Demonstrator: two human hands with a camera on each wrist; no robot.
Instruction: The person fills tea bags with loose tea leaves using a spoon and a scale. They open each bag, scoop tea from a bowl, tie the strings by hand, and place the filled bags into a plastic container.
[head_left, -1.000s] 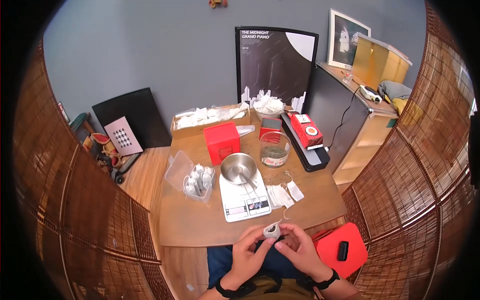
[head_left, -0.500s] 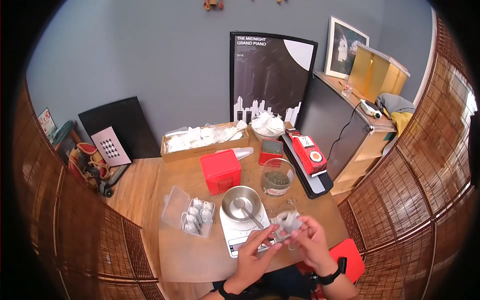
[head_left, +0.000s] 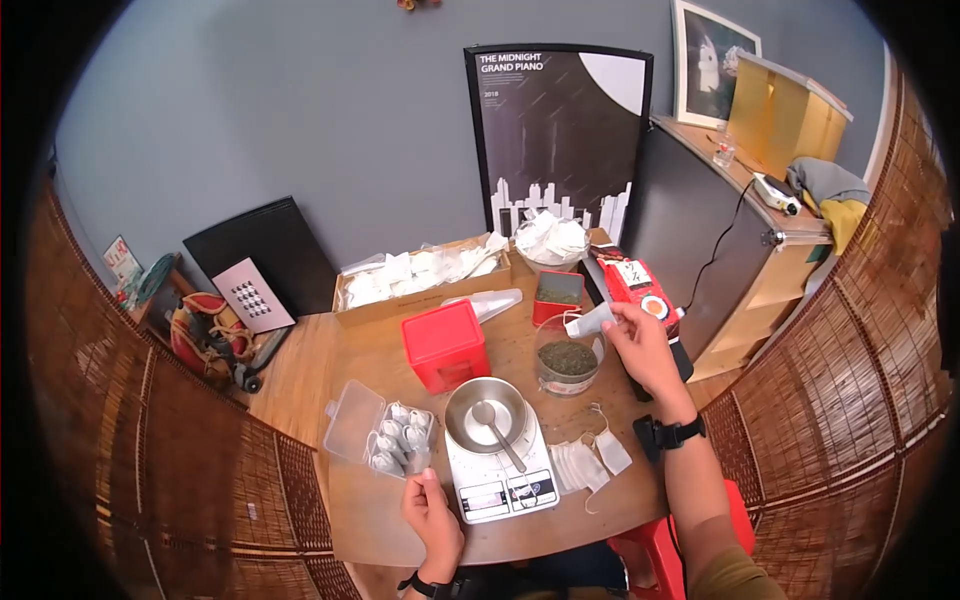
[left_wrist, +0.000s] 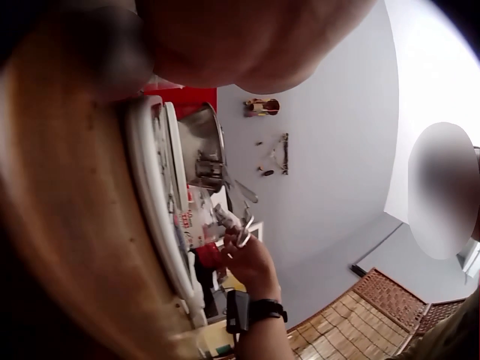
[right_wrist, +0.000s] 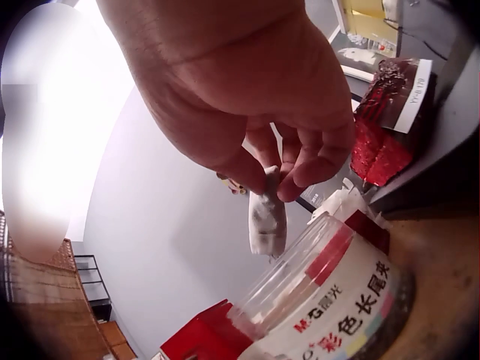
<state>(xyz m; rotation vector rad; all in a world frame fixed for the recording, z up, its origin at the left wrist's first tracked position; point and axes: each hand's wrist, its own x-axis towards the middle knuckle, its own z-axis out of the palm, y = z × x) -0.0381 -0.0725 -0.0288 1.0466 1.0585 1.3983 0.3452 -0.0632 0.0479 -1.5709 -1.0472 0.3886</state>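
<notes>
My right hand [head_left: 645, 345] pinches a small white drawstring tea bag [right_wrist: 268, 214] by one end between thumb and fingertips. The bag's other end hangs down beside the rim of a clear plastic tub [right_wrist: 330, 315]. Dried green herb [head_left: 567, 357] covers the tub's bottom. My left hand [head_left: 432, 515] hovers at the table's front, its fingers loosely curled, close to a clear lidded box [head_left: 355, 420] of filled tea bags [head_left: 403, 430]. Nothing shows in that hand. A steel bowl [head_left: 460, 440] with a spoon [head_left: 500, 440] in it sits on a white kitchen scale [head_left: 540, 465].
Flat tea bags [head_left: 575, 467] lie right of the scale. Behind stand a red canister [head_left: 445, 340], a small red tin [head_left: 558, 305] of herb, a cardboard box [head_left: 400, 303] of white bags and a heaped white bowl [head_left: 553, 240]. A red packet [head_left: 640, 285] lies at the right.
Both hands were together at the tea bag in front of me. The right hand has carried it forward and right to the tub; the left has let go and moved left.
</notes>
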